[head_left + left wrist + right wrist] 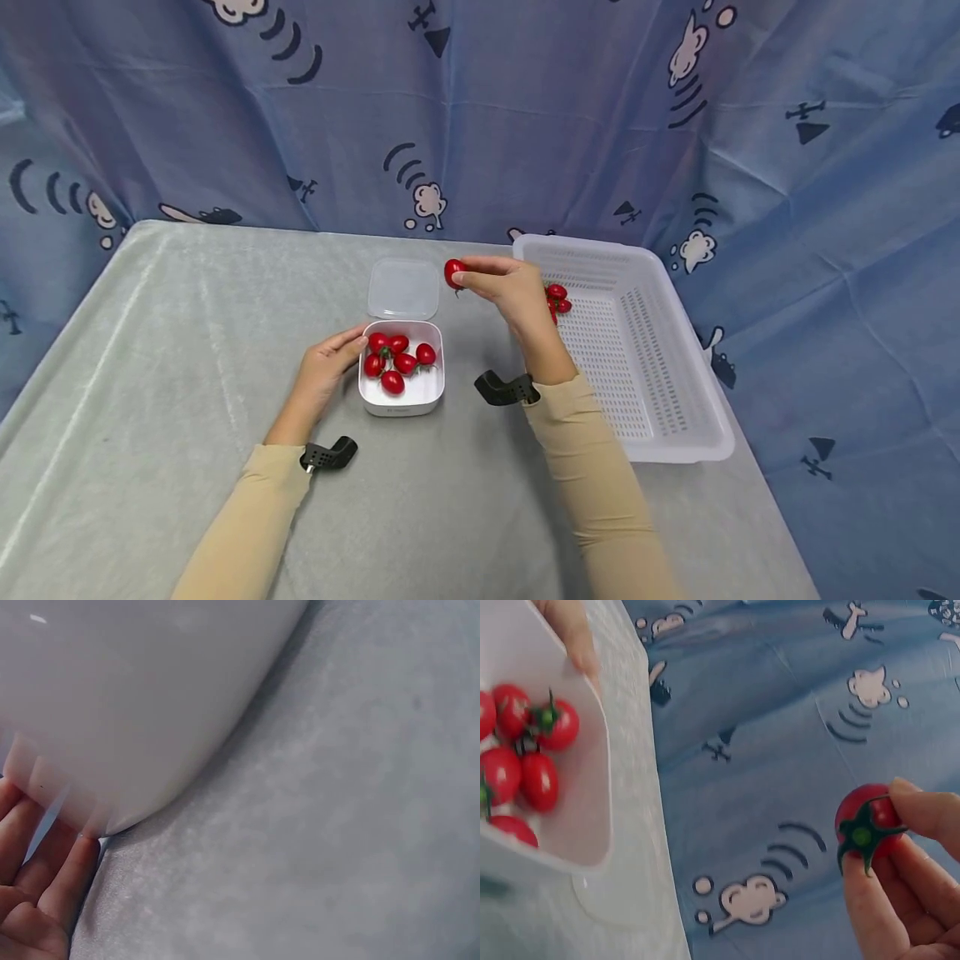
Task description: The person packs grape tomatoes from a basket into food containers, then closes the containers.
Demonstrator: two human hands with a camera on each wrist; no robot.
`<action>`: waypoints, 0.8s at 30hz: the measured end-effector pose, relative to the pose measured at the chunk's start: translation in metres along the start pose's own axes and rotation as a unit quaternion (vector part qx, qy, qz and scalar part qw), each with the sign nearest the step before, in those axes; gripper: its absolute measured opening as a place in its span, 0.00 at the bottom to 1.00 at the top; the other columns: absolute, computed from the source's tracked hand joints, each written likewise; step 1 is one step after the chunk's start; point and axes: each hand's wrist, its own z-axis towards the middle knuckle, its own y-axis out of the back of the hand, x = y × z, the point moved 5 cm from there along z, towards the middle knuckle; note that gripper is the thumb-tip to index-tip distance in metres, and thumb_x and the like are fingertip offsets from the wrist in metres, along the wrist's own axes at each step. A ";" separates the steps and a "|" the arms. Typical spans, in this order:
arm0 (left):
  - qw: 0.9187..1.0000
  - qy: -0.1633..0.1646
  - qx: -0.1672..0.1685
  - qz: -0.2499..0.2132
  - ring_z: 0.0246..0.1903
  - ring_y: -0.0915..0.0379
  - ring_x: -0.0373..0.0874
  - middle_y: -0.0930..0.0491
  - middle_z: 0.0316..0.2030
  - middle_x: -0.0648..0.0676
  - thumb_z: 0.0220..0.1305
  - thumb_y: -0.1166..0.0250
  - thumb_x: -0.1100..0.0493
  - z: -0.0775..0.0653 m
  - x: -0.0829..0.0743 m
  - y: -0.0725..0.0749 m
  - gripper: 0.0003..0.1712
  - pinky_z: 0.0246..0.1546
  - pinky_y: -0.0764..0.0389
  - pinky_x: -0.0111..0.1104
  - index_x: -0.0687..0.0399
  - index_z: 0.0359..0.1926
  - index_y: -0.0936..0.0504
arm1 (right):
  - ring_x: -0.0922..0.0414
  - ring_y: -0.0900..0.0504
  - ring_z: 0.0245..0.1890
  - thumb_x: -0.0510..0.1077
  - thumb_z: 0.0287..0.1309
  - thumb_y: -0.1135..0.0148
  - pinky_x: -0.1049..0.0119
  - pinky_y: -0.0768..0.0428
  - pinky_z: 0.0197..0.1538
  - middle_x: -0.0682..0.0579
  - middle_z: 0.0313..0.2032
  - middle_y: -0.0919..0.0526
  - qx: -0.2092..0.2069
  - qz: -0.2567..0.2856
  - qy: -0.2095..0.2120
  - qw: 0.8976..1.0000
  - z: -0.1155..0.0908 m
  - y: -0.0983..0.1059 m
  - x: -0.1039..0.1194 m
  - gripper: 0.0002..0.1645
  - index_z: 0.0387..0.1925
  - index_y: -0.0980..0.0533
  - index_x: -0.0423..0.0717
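Observation:
Between thumb and fingers, my right hand point(517, 296) pinches a red cherry tomato point(454, 272) in the air, right of the clear lid. Its green calyx faces the camera in the right wrist view, where the tomato point(885, 816) is seen close. My left hand point(324, 367) rests its nearly straight fingers point(71, 866) against the outside of a small white box point(400, 409), at its left side. Several cherry tomatoes point(392, 382) lie inside that box, some with green stems. To the right, a white plastic basket point(603, 358) holds a few more cherry tomatoes point(557, 292), partly hidden by my right hand.
A clear square lid point(403, 288) lies on the grey-covered table point(180, 375) just behind the box. The basket's raised rim point(693, 350) runs along the table's right side. Behind the table hangs a blue patterned curtain point(487, 125).

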 end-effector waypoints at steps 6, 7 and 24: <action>1.000 -0.003 0.005 0.002 0.51 0.25 0.21 0.19 0.44 0.28 0.70 0.37 0.51 0.001 0.000 -0.001 0.31 0.56 0.24 0.17 0.65 0.66 0.27 | 0.56 0.16 0.47 0.42 0.52 0.25 0.61 0.19 0.60 0.45 0.46 0.12 0.007 -0.005 0.004 1.000 -0.012 -0.029 -0.006 0.17 0.46 0.14 0.43; 1.000 -0.003 0.005 0.002 0.51 0.25 0.21 0.19 0.45 0.29 0.70 0.37 0.50 0.001 0.000 -0.001 0.31 0.56 0.24 0.17 0.65 0.66 0.27 | 0.56 0.16 0.47 0.43 0.52 0.25 0.61 0.18 0.59 0.45 0.46 0.12 0.008 -0.007 0.006 1.000 -0.014 -0.034 -0.009 0.17 0.45 0.14 0.43; 1.000 -0.001 0.007 0.010 0.52 0.25 0.22 0.18 0.47 0.30 0.70 0.37 0.49 0.001 0.000 0.002 0.31 0.57 0.24 0.19 0.63 0.66 0.27 | 0.55 0.13 0.42 0.37 0.49 0.24 0.66 0.13 0.47 0.42 0.42 0.11 -0.017 -0.072 0.014 0.997 -0.020 -0.065 -0.065 0.15 0.42 0.13 0.39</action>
